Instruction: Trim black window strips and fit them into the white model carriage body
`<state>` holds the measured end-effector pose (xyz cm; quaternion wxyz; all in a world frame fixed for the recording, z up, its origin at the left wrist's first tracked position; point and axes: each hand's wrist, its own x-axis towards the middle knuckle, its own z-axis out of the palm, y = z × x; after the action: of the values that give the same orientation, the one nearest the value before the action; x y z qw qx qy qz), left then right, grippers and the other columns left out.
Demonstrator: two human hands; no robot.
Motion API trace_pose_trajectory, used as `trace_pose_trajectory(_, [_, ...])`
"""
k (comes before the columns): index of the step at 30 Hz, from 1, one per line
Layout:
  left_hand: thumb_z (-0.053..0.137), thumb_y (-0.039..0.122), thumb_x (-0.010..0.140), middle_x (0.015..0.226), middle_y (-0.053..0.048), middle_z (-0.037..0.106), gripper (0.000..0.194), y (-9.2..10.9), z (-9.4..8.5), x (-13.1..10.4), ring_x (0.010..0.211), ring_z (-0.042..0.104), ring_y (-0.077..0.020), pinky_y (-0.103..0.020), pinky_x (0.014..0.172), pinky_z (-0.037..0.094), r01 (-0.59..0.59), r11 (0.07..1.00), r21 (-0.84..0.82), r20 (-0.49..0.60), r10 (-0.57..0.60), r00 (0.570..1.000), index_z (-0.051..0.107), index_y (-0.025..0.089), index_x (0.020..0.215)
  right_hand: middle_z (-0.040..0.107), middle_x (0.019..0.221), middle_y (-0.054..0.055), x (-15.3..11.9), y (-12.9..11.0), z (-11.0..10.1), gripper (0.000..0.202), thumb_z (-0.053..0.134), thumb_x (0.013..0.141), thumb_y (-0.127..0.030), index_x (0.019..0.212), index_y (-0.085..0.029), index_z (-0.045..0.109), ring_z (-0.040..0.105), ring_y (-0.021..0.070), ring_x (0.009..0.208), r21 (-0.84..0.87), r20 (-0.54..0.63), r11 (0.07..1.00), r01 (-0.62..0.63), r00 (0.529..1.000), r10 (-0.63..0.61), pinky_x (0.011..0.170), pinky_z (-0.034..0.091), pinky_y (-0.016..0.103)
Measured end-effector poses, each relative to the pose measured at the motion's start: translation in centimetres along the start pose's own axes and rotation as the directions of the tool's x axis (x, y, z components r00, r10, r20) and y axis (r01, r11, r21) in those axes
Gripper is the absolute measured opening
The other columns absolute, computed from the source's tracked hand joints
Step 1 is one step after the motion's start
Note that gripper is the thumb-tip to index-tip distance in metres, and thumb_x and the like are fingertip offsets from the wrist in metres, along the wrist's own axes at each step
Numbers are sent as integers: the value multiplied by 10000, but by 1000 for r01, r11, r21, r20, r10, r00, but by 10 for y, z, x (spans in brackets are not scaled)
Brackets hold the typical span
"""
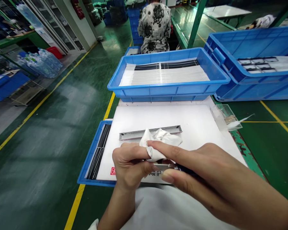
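Observation:
A crumpled white cloth (166, 138) is bunched between my hands, low over the white work board (196, 118). My left hand (132, 163) is closed, its fingers pinching the cloth's near edge and its thumb against a small flat metal piece (163, 166). My right hand (204, 166) presses an index finger on the cloth, with the thumb below the metal piece. Something dark blue runs from the metal under the right palm, mostly hidden, so its kind is unclear. Just beyond the cloth lies a long, narrow silver channel-shaped strip (129, 135), partly covered by it.
A blue crate (168, 88) of stacked white and black strips stands behind the board. Larger blue crates (259, 86) are at right. Another blue tray (92, 153) with dark strips sits low at left. A clear plastic box (224, 116) hangs at the board's right edge. A person (155, 27) sits ahead.

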<state>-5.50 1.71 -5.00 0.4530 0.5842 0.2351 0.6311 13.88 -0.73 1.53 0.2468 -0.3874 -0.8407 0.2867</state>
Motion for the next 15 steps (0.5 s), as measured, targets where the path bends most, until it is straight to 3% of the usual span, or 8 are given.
trace_pose_trajectory(6, [895,327,812,503,-10,691,138,1,3,2,330,525,-84,-179,351,375,3,1000,-4,1,-3,1000,879,191,831,833,1010,-62,-4,0,-1,380,503,1119,-319,1498,-315,531,775,154,758,-11,0,1000,-7,1000,7,613,504,263])
trace_pose_trajectory(15, [910,292,792,550,-17,717,174,-4,1,-2,375,555,-100,-198,384,401,11,999,-33,-11,-11,1000,889,199,938,832,1004,-66,-2,2,2,359,473,1121,-286,1471,-291,554,778,144,766,-26,-28,1000,3,1000,-3,613,497,264])
